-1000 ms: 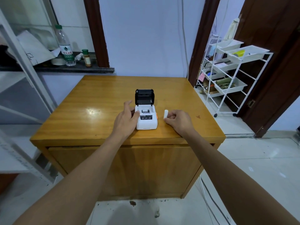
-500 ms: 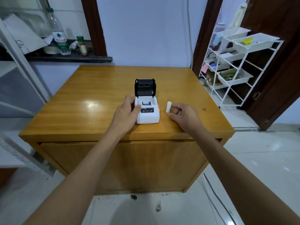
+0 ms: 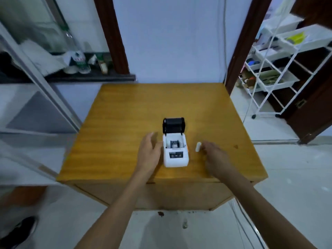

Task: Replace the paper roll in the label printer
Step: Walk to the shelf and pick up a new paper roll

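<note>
A small white label printer (image 3: 175,155) stands near the front edge of the wooden table (image 3: 125,114), its black lid (image 3: 173,125) raised. Its paper bay is open to view. My left hand (image 3: 149,155) rests against the printer's left side with fingers spread, steadying it rather than gripping. A small white paper roll (image 3: 197,146) lies on the table just right of the printer. My right hand (image 3: 214,157) sits beside that roll, fingertips at its right edge; blur hides whether they pinch it.
A white wire rack (image 3: 274,74) with trays stands to the right of the table by a dark door. A ledge at back left holds a plastic bottle (image 3: 77,56) and small jars. A metal frame (image 3: 36,76) runs along the left.
The head camera has tilted and pulled back, so the table appears farther away. My hands have stayed at the printer and at the roll; the roll lies in about the same spot.
</note>
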